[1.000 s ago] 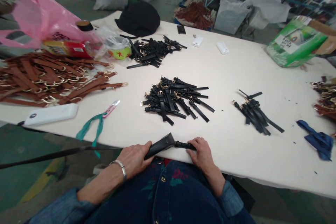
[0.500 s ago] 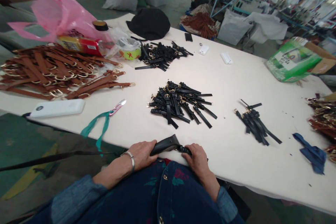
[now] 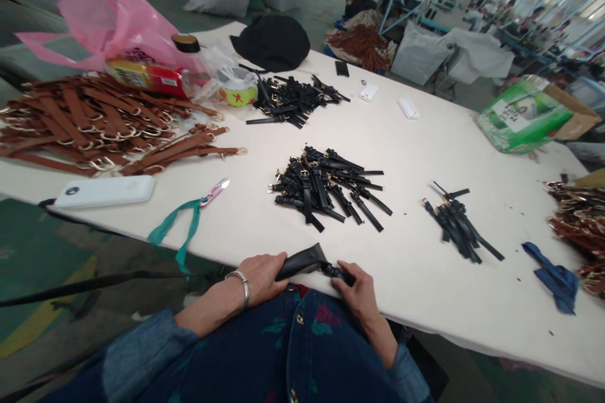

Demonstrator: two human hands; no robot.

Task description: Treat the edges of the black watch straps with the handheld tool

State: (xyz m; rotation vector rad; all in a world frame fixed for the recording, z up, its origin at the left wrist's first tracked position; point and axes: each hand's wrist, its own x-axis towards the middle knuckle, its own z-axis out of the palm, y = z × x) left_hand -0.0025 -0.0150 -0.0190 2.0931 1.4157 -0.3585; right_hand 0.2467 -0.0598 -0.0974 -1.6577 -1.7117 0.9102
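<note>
At the table's near edge, my left hand (image 3: 263, 278), with a silver bracelet at the wrist, is closed round a wide black leather strap (image 3: 300, 262). The strap's flared end points right. My right hand (image 3: 358, 289) pinches a short black buckle strap (image 3: 336, 272) between thumb and fingers. The two black pieces meet between my hands; whether they are joined I cannot tell. Just beyond lies a pile of short black buckle straps (image 3: 326, 186) with gold buckles. A smaller bunch of black straps (image 3: 456, 220) rests to the right.
Brown buckled straps (image 3: 89, 119) heap up on the left, near a white power bank (image 3: 106, 191) and pink thread snips (image 3: 215, 192) with a green ribbon. A black cap (image 3: 274, 43) and more black straps (image 3: 295, 99) lie farther back. A green box (image 3: 524, 114) stands far right.
My right fingers have shifted slightly on the buckle strap, so more of it shows. The whole view has moved a little; the piles are unchanged.
</note>
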